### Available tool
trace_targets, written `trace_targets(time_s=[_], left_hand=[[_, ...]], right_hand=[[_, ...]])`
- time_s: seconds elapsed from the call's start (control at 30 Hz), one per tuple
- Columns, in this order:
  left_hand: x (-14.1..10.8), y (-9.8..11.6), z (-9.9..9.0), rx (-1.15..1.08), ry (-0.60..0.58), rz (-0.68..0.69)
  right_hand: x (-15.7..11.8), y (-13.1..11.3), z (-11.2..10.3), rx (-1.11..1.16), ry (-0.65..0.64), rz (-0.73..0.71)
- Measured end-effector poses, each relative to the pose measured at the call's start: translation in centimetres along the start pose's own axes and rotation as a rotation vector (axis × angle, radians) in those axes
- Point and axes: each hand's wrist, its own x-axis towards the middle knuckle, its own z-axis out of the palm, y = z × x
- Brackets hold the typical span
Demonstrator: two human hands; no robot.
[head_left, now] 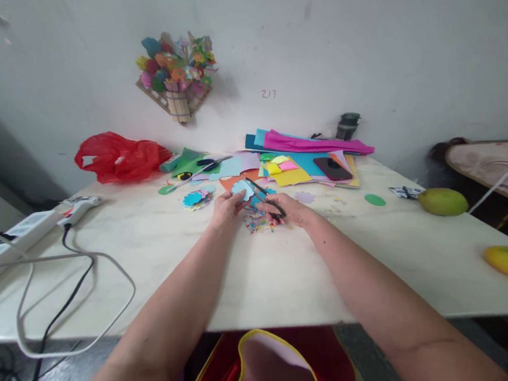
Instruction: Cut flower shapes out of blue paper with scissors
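Note:
My left hand (230, 205) pinches a light blue scalloped paper flower (242, 188) above the middle of the table. Beside it, my right hand (286, 208) is closed around the black handles of a pair of scissors (275, 209). The scissor blades point left towards the paper's edge; whether they touch it I cannot tell. Under both hands lies a scatter of small coloured paper snippets (257, 222). Left of my left hand sits a small pile of cut paper flowers (197, 198), with a blue one on top.
Coloured paper sheets (300, 174), a phone (332, 169) and a second pair of scissors (209, 163) lie at the back. A red plastic bag (120, 156) stands back left. Power strips (20, 231) and loose cables occupy the left; mangoes (443, 201) lie right.

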Motion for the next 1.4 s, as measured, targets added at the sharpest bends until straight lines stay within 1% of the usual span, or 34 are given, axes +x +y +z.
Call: trace_targets(time_s=[0.27,0.53,0.8,1.1,1.4], left_hand=[[0.1,0.0,-0.1,-0.018,0.010,-0.006],[0.2,0.2,-0.4,0.004,-0.023,-0.019],[0.2,0.2,-0.4,0.025,-0.049,-0.018],[0.2,0.4,-0.5,0.024,-0.054,-0.042],[0.2,0.6,-0.8,0.028,-0.075,-0.053]], right_hand=[[-0.3,-0.5,0.0,0.019,-0.009,0.020],[-0.6,-1.0,0.0,-0.036,-0.016,0.050],[-0.6,-0.9,-0.1,-0.040,-0.029,0.014],[-0.4,-0.8,-0.1,-0.010,-0.016,0.052],[-0.8,-1.5,0.1,-0.013,-0.004,0.071]])
